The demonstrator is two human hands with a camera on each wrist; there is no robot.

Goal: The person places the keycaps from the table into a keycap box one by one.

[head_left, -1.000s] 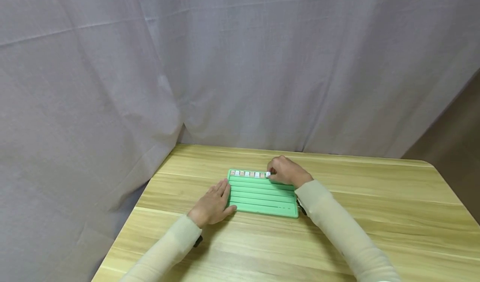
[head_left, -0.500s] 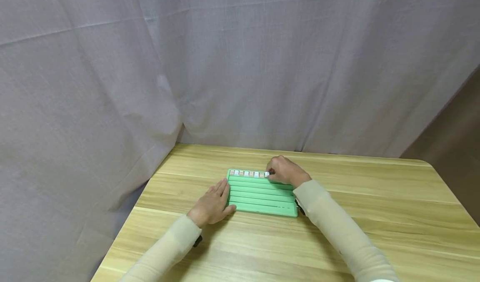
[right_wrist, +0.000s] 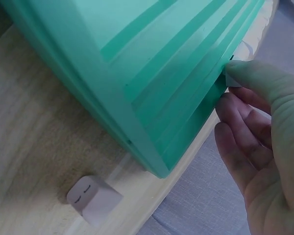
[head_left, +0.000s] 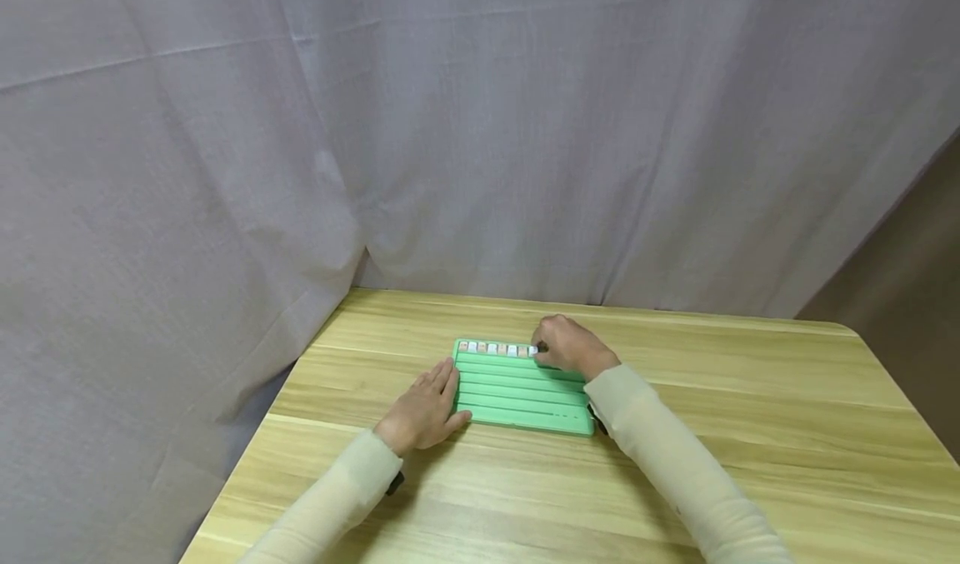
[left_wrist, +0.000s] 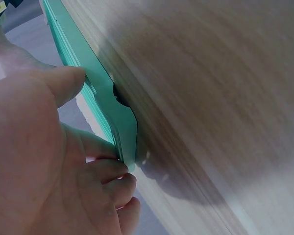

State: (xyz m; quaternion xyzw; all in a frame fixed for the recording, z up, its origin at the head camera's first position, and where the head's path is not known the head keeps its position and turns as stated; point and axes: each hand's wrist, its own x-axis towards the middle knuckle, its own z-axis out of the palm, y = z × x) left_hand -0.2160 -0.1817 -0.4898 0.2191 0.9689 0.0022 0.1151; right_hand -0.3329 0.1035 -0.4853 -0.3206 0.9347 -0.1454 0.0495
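A green ridged tray (head_left: 517, 391) lies on the wooden table, its grooves running left to right. Along its far groove sits a row of several white and beige keycaps (head_left: 492, 348). My left hand (head_left: 422, 410) lies against the tray's left side with extended fingers, the thumb at the near left corner. At the right end of the row, my right hand (head_left: 570, 346) pinches a white keycap (right_wrist: 232, 81) between thumb and finger, close over the far groove. The other fingers of that hand curl loosely by the tray's far edge in the right wrist view.
A loose pale keycap (right_wrist: 93, 198) with two dark marks lies on the table beside the tray's right side, seen in the right wrist view. The wooden table (head_left: 750, 406) extends to the right. Grey curtain (head_left: 480, 131) hangs behind and to the left.
My right hand stays at the end of the row with the white keycap, its forearm shifting very slightly left. My left hand stays against the tray.
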